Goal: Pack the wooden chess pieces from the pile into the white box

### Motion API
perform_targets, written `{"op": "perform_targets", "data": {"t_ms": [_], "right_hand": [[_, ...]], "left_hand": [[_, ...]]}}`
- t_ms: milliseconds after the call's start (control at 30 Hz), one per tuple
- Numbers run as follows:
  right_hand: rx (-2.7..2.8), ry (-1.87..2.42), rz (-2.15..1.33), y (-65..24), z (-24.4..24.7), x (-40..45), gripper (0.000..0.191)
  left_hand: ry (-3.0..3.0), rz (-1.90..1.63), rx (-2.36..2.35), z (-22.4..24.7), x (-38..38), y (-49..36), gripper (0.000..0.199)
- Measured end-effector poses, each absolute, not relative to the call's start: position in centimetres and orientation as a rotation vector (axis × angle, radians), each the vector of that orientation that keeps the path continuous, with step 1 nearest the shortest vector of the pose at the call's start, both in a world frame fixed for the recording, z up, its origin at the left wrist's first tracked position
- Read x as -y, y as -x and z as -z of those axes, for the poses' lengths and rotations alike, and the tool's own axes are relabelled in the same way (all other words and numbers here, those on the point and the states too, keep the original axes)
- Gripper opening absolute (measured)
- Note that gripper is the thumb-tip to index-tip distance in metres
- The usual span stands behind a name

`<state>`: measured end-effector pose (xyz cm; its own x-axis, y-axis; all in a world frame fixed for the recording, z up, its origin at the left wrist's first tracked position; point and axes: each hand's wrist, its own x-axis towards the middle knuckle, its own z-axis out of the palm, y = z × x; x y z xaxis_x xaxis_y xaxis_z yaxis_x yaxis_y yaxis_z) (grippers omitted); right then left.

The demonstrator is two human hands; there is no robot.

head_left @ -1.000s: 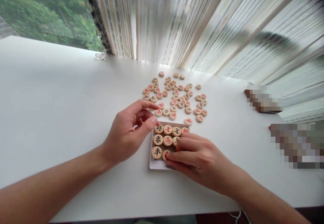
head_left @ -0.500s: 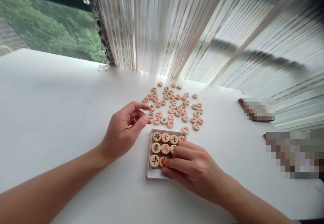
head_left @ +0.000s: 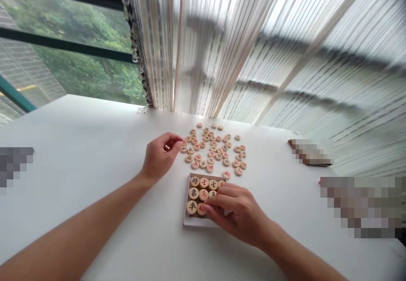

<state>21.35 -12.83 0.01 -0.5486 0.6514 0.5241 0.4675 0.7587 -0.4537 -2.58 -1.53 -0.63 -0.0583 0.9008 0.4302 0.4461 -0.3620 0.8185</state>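
Note:
My left hand [head_left: 160, 154] is at the left edge of the loose xiangqi pieces [head_left: 211, 160], its thumb and forefinger pinched on a red-marked piece [head_left: 184, 142]. Below the pile lies a shallow white box [head_left: 187, 221] holding round wooden pieces in rows, marked in black and red. Over the right side of this box rests my right hand [head_left: 236, 211], fingers curled, thumb and forefinger closed at a red-marked piece [head_left: 201, 208] in the bottom row. My right fingers hide the box's right-hand column, so what lies beneath them does not show.
A white table [head_left: 104, 154] spreads around the pieces. String curtains [head_left: 209, 61] hang along its far edge, with a window at the left. Brown-edged blurred items [head_left: 312, 152] lie at the right, and another blurred grey thing [head_left: 14, 162] shows at the left edge.
My left hand has moved to the pile's left edge and its fingers have closed at a piece. My right hand stays over the box. The view has tilted up and shifted.

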Motion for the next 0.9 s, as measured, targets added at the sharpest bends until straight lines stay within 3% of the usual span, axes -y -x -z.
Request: {"op": "perform_targets", "data": {"t_ms": [167,533,733,900], "right_hand": [[2.180,0.882,-0.341,-21.5,0.3,12.3,0.028],[2.149,0.909,-0.332,-21.9,0.7,11.4,0.036],[2.160,0.918,-0.309,-21.8,0.6,11.4,0.036],[2.147,0.926,-0.321,-21.8,0.6,11.4,0.037]], "left_hand": [[-1.927,-1.340,-1.459,-0.2,0.7,2.3,0.024],[-2.366,-0.579,-1.246,-2.3,-1.2,-0.5,0.012],[-2.375,-0.431,-1.212,-3.3,-1.5,-0.9,0.019],[-2.363,-0.358,-1.164,-3.2,-1.6,-1.5,0.012]]}}
